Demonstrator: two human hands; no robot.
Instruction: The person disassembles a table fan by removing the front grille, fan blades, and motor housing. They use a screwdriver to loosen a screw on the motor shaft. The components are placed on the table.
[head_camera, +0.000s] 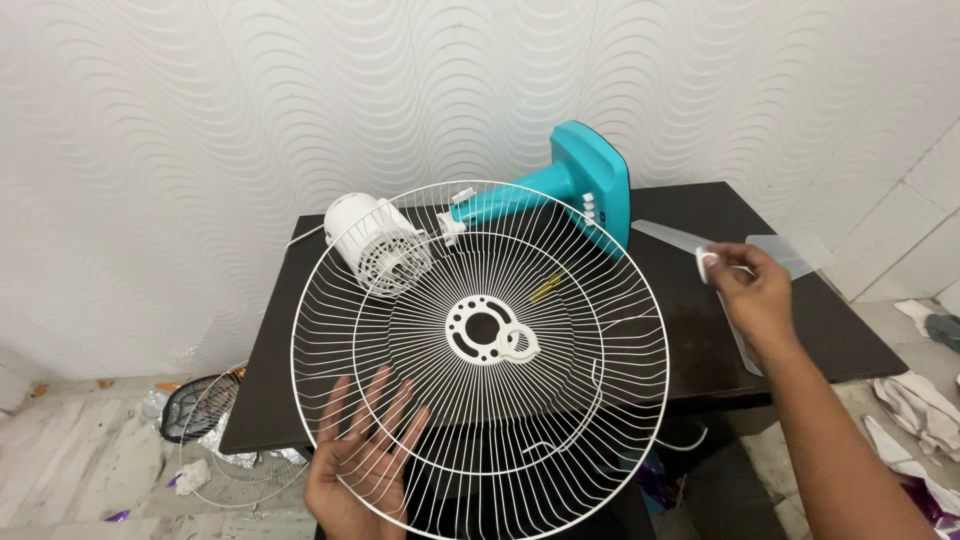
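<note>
My left hand (360, 455) supports a round white wire fan guard (560, 400) from beneath, fingers spread behind the wires at its lower left. The guard tilts toward me over the dark table (850, 340). A white plastic ring (518, 343) rests beside the guard's centre plate (480, 328). My right hand (752, 290) is raised over the table's right side, pinching a small white cap (706, 264) between fingertips. Behind the guard lies a fan body on its side: white motor housing (372, 240) and teal stand (580, 185).
A translucent fan blade (775, 252) lies under my right hand on the table. A textured white wall stands close behind. On the floor at left are another wire guard (215, 455) and crumpled foil; rags (925, 395) lie at right.
</note>
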